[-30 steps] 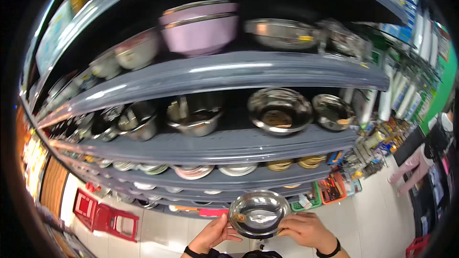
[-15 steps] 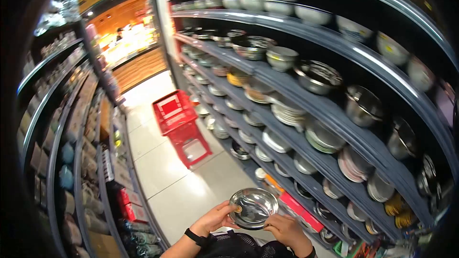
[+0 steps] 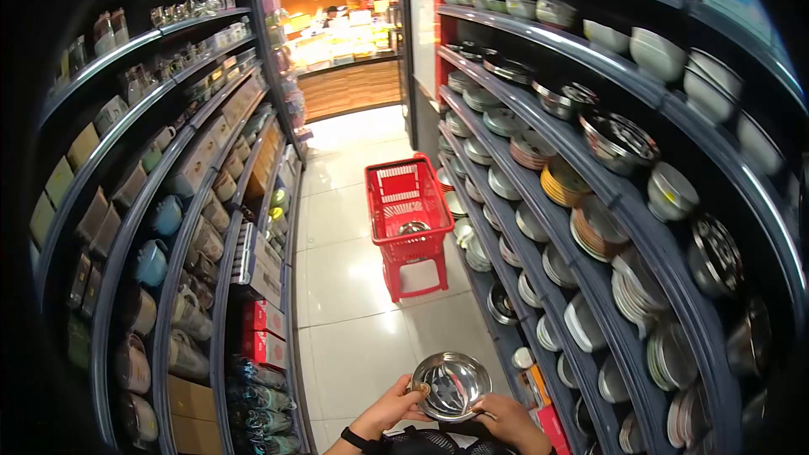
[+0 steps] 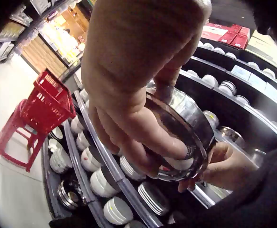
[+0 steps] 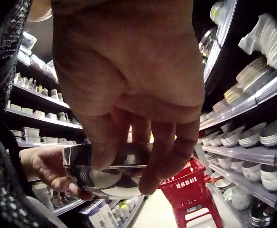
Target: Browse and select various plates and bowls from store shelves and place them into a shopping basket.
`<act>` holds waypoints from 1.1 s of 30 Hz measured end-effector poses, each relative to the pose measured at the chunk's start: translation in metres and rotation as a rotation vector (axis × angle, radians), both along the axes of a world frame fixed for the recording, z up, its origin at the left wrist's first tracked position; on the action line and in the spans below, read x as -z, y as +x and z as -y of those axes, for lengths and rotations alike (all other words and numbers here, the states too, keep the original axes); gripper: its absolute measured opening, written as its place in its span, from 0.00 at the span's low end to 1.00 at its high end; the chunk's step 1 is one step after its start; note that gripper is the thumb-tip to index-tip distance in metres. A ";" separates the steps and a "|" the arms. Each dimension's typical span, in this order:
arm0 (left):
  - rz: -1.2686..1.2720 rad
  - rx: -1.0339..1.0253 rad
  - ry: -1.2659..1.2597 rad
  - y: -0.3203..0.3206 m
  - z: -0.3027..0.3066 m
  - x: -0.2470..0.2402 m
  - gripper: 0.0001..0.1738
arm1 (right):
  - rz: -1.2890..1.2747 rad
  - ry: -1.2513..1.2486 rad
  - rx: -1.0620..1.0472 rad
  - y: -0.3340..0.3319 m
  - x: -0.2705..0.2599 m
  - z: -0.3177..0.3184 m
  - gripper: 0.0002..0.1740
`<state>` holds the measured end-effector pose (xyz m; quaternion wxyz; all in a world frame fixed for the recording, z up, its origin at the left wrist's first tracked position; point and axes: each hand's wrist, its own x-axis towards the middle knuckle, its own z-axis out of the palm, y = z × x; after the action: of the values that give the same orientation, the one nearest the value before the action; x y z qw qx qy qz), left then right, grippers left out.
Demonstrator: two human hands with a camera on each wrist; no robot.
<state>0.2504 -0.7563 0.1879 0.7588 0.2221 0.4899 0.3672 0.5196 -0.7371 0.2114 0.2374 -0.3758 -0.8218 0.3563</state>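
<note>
A shiny steel bowl (image 3: 452, 386) is held in front of the body, its hollow side facing up. The left hand (image 3: 389, 409) grips its left rim, thumb over the edge near a small round sticker. On the right rim the right hand (image 3: 509, 423) pinches the bowl between thumb and fingers. In the left wrist view the left hand (image 4: 133, 80) spans the bowl (image 4: 190, 114), with the right hand (image 4: 231, 166) at the far rim. The right wrist view has the right hand (image 5: 133, 80) over the bowl's edge (image 5: 124, 183) and the left hand (image 5: 50, 171) beyond.
A red shopping basket (image 3: 408, 202) with a steel bowl inside stands on a red stool (image 3: 415, 280) in the tiled aisle (image 3: 337, 312). Shelves of bowls and plates (image 3: 649, 236) line the right side; mugs, glassware and boxes fill the left shelves (image 3: 181, 160). A lit counter (image 3: 350, 88) lies beyond.
The head view has turned left from the bowl shelves to the aisle, bringing the basket to the centre. Both hands still hold the bowl in front of the body.
</note>
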 end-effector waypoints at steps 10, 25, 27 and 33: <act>-0.101 -0.240 0.102 -0.041 -0.170 -0.020 0.27 | -0.038 -0.065 -0.099 -0.041 -0.011 -0.216 0.16; -0.168 -0.417 0.033 -0.139 -0.437 0.046 0.27 | 0.039 -0.234 0.317 -0.034 -0.007 -0.356 0.14; -0.211 -0.406 0.036 -0.164 -0.501 0.083 0.26 | 0.025 -0.313 0.467 -0.041 -0.010 -0.369 0.13; -0.406 -0.169 -0.060 -0.227 -0.674 0.204 0.24 | 0.001 -0.450 0.740 -0.083 0.009 -0.412 0.12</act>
<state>0.0235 -0.0820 -0.0163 0.6174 0.2272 0.6603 0.3623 0.4370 -0.3256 0.2024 0.2607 -0.6877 -0.5338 0.4173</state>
